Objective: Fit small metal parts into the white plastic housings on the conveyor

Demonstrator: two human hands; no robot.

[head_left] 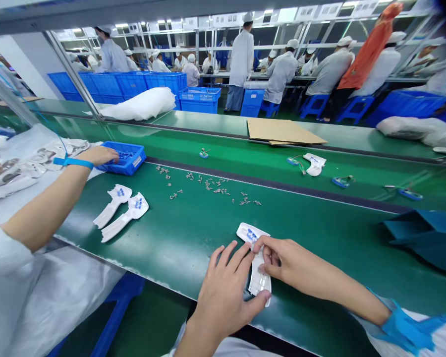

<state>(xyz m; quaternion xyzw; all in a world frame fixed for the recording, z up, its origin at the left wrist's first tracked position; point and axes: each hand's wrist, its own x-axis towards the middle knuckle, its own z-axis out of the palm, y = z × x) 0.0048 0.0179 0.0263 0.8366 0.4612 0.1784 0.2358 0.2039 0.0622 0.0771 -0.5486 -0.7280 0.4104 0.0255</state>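
A white plastic shell part [258, 267] with small blue pieces at its far end lies on the green bench [193, 233] near the front edge. My left hand [226, 287] rests flat beside it, thumb under its near end. My right hand [282, 260] pinches the part's middle from the right. Several small metal screws [211, 187] lie scattered on the bench beyond my hands.
Two more white shell parts [121, 210] lie to the left. A co-worker's arm [55, 191] with a blue wrist strap reaches into a blue tray [128, 159]. A conveyor [267, 161] carries small parts; cardboard [282, 131], blue crates and seated workers lie beyond.
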